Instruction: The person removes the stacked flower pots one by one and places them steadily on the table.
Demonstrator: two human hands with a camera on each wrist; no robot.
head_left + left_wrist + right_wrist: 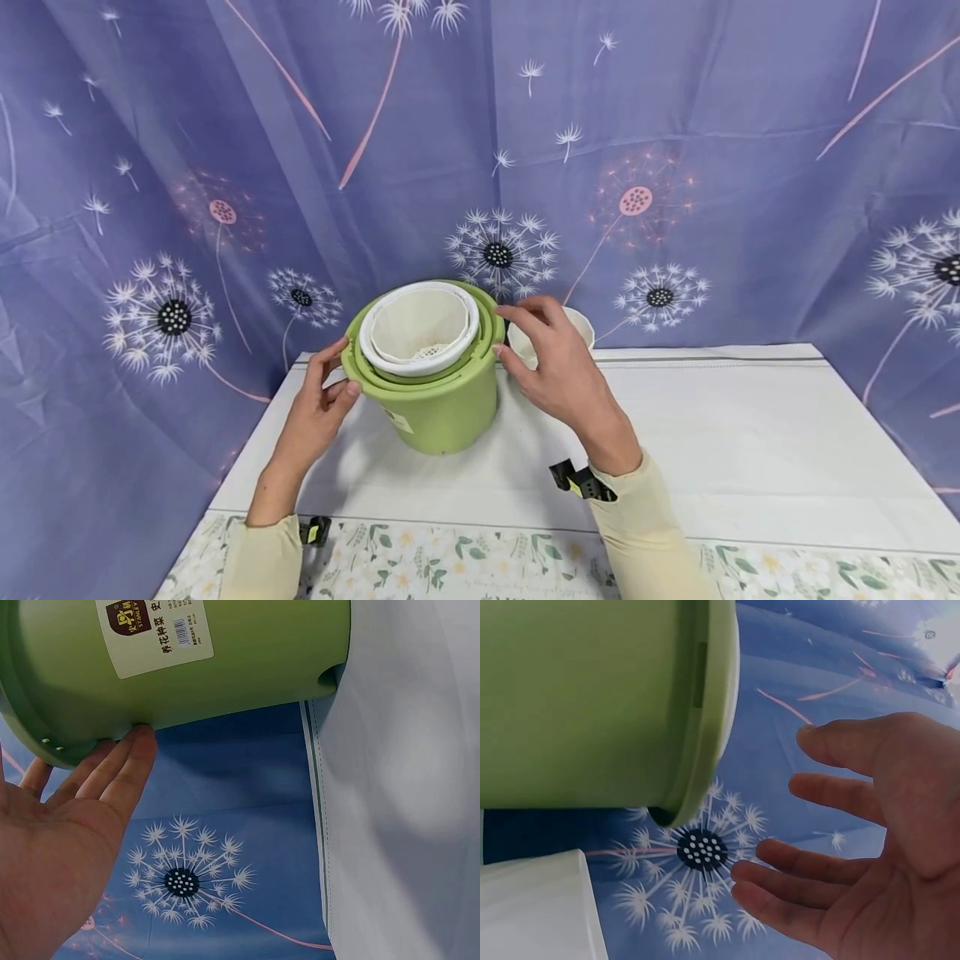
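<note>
A large green flowerpot [442, 417] stands upright at the back left of the table, with a printed label [169, 634] on its side. Nested in it are another green rim, a white pot [367, 337] and a cream inner pot [397, 329] with a perforated bottom. My left hand [318, 412] touches the green pot's left rim, its fingers extended under the lip against the side in the left wrist view. On the other side, my right hand [562, 367] is spread beside the rim; the right wrist view shows its fingers [810, 892] apart from the pot, holding nothing.
Behind my right hand stands a separate white pot [581, 325], partly hidden. A blue dandelion-print curtain [420, 208] hangs close behind and to the left of the pots. White cloth [720, 433] covers the table, with a floral strip [450, 562] along the front.
</note>
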